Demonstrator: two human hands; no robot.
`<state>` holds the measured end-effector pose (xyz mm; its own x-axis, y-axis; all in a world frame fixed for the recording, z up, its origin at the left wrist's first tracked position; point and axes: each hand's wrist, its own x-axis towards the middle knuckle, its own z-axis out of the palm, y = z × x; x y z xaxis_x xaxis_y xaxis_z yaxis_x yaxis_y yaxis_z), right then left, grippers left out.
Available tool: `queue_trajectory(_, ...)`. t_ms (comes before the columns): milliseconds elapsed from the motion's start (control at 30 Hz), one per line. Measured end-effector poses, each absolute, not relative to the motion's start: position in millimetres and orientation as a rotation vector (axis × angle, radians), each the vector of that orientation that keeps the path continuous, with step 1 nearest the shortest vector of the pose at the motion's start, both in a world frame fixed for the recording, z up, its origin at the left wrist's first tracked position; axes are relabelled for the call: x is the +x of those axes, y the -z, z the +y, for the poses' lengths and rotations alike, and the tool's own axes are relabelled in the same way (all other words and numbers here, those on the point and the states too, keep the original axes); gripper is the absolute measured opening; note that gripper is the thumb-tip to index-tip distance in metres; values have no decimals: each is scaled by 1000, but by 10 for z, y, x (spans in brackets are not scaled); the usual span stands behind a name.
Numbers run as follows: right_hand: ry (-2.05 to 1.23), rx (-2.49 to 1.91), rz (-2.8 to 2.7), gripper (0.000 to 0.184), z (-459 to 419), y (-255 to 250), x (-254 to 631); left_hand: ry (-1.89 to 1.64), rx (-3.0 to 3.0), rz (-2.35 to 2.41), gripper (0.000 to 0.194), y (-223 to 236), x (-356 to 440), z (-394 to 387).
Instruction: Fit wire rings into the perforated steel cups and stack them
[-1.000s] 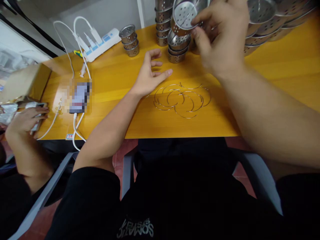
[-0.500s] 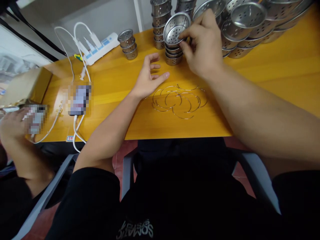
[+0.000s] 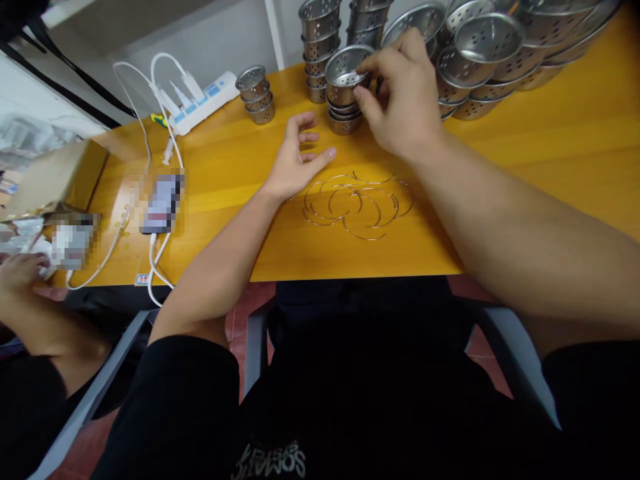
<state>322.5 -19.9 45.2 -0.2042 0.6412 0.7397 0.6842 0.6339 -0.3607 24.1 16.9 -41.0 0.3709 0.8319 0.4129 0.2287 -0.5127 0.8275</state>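
Observation:
My right hand (image 3: 403,100) pinches the near right rim of a perforated metal cup (image 3: 341,93), index finger inside and thumb outside. This cup sits on top of a short stack of like cups (image 3: 345,125). My left hand (image 3: 300,157) is held over the table to the left of the stack, fingers apart and curled a little, with nothing in it. Several thin curved metal wires (image 3: 357,200) lie loosely overlapping in front of both hands, nearest to the left wrist.
Taller cup stacks (image 3: 320,50) stand behind, larger piled cups (image 3: 480,57) at right. A small cup stack (image 3: 257,97), a white power strip (image 3: 205,103), a cabled phone (image 3: 163,203) and a cardboard box (image 3: 57,177) are left. Another person's hand (image 3: 20,270) is at far left.
The held cup has come down from a tilt to sit more level on its stack, with my right hand lower. My left hand stays put. The other person's hand has shifted left and down.

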Motion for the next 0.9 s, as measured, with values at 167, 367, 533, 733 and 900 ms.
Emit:
queue_trajectory(167,62,-1076,-1901,42,-169,-425,3219,-1149,1891,955,102,329,251,132)
queue_trajectory(367,49,-1039,-1896,33,-127,-412,3204,-1037,1932,1033,124,383,284,497)
queue_trajectory(533,-22,-1055,-1858,23,-203,-476,3202,-1163,2084,864,114,433,635,1035)
queue_trajectory(733,51,-1064,-1883,36,-223,-498,3220,-1200,2146,854,102,518,925,1696)
queue_trajectory(900,22,-1053,-1906,41,-326,-556,3177,-1086,2185,857,104,425,837,1497)
